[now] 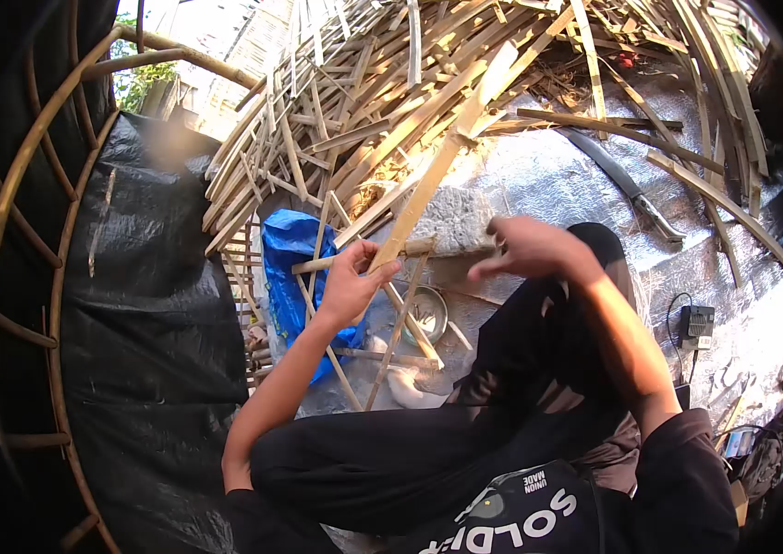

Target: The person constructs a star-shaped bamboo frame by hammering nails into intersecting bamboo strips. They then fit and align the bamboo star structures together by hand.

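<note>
My left hand [352, 284] is closed around the lower end of a long flat bamboo strip [428, 183], which slants up and to the right toward the pile. To the right, my right hand [534, 249] hangs above the edge of a pale stone block [451, 220], its fingers apart and nothing between them. Whether it touches the stone I cannot tell. Below the strip, several thin bamboo slats [398, 332] cross one another over a round metal bowl [430, 309]. Beside my left hand is crumpled blue plastic [288, 242].
A large heap of split bamboo [354, 120] fills the far side. A long-bladed knife [615, 174] lies on the silvery ground sheet [585, 208] at right. Near my right knee sits a small black device [696, 328] with a cable. Black sheeting [151, 323] and a curved bamboo frame [59, 369] stand left.
</note>
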Motion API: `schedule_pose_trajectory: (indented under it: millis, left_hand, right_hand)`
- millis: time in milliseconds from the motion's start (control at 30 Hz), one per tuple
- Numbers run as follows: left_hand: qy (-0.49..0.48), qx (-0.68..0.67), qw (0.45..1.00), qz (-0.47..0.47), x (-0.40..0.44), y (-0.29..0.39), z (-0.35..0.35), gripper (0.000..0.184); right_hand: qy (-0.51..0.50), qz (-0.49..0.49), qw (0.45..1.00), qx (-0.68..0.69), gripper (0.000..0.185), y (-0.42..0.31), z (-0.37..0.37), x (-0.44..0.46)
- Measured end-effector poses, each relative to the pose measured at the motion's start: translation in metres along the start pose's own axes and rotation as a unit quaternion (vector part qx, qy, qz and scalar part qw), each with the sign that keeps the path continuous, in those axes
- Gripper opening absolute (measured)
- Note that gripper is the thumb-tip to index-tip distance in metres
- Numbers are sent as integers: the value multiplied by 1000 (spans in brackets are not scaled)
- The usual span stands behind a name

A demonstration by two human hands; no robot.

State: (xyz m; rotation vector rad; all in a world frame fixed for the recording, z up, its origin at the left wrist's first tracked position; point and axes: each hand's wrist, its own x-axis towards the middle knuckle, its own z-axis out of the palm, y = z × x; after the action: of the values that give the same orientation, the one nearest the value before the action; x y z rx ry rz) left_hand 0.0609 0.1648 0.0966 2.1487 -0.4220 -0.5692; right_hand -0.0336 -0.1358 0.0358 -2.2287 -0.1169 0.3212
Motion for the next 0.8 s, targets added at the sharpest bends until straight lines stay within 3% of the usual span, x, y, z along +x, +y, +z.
schedule_pose_trajectory:
  millis: [67, 133, 167, 200, 233, 367, 433, 500, 567, 600, 633, 700, 767, 800]
  left_hand:
    - [-7, 16, 1000, -18, -9, -1, -3, 31]
    - [-15, 4, 1000, -21, -19, -2, 2, 34]
    - [-26, 0, 998, -50, -24, 2, 5, 38]
    - [-37, -3, 996, -77, -27, 4, 6, 42]
    - [-43, -6, 996, -75, -29, 2, 6, 42]
    - [-78, 19, 994, -71, -38, -1, -9, 42]
    - [-112, 125, 984, -61, -43, 13, -22, 33]
    - [-108, 264, 958, 18, -44, 20, -44, 24]
    - [-98, 441, 892, -2, -55, 64, -61, 23]
    - [-68, 497, 864, 37, -53, 69, -72, 22]
    - [-36, 551, 830, 73, -52, 73, -83, 22]
    - [-40, 568, 818, 82, -44, 99, -98, 22]
    - [0, 548, 831, 90, -42, 114, -104, 22]
    - [-26, 565, 819, 98, -36, 126, -109, 21]
  right_hand:
    - [330, 100, 938, -18, 64, 53, -27, -25]
    - [308, 309, 872, -222, 72, 93, -49, -70]
    - [230, 393, 857, -239, 85, 125, -53, -85]
    - [162, 424, 862, -228, 96, 153, -52, -97]
    - [169, 435, 826, -315, 95, 170, -34, -99]
    - [234, 408, 821, -324, 79, 207, 0, -108]
    - [280, 403, 836, -245, 80, 219, -1, -105]
    - [249, 395, 841, -274, 74, 202, -18, -103]
    - [224, 348, 898, -150, 74, 196, -38, -98]
    - [177, 364, 914, -25, 71, 167, -56, -99]
    - [202, 342, 917, 45, 65, 151, -66, -99]
    - [251, 272, 902, 221, 57, 120, -74, -103]
    - [266, 232, 898, 263, 52, 78, -70, -110]
    - [269, 202, 892, 303, 50, 60, -65, -117]
